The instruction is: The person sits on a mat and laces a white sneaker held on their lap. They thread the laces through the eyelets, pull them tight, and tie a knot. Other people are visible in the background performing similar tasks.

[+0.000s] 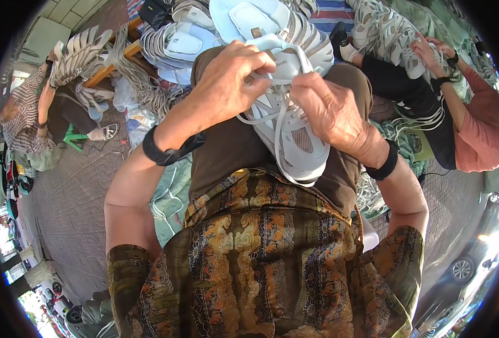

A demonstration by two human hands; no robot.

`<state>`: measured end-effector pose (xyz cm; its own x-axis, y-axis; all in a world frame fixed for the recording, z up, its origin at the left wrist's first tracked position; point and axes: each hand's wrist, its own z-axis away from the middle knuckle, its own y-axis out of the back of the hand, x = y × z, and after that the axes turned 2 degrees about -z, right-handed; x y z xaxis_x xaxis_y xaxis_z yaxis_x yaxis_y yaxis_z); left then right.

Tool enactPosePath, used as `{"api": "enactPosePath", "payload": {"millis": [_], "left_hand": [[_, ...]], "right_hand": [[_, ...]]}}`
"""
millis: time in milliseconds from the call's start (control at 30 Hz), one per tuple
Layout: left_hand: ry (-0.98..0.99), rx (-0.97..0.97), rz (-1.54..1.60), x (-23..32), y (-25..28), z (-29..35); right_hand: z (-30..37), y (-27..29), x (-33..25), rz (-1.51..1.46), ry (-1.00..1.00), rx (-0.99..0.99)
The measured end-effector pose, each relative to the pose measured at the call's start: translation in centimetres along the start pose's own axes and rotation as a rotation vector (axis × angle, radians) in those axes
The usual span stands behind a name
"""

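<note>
A white and grey sneaker (pixel 303 149) rests on my lap with its toe toward me. Its pale shoelace (pixel 279 135) runs loose over the upper and hangs in a loop past the toe. My left hand (pixel 230 81) is closed at the left side of the tongue (pixel 289 66), fingertips pinched on the lace by the upper eyelets. Across from it, my right hand (pixel 331 110) pinches the lace between thumb and forefinger at the right row of eyelets. My fingers partly hide the eyelets.
Stacked pale shoe parts (pixel 190 42) and more sneakers (pixel 311 45) lie just beyond my knees. Bundled laces (pixel 139 76) hang to the left. One person (pixel 27 112) handles shoes at the left, another (pixel 478 118) at the right. A car wheel (pixel 462 269) shows at lower right.
</note>
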<state>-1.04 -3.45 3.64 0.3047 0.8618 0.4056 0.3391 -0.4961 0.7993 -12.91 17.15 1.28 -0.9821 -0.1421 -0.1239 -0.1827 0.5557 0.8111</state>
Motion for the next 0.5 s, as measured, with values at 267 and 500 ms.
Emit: {"api": "enactPosePath", "payload": {"millis": [267, 500], "left_hand": [[-0.014, -0.062, -0.189, 0.2, -0.7, -0.9], [-0.045, -0.118, -0.189, 0.6, -1.2, -1.8]], "right_hand": [[1.4, 1.6, 2.8, -0.117, -0.263, -0.012], [1.1, 0.7, 3.5, 0.040, -0.107, -0.065]]}}
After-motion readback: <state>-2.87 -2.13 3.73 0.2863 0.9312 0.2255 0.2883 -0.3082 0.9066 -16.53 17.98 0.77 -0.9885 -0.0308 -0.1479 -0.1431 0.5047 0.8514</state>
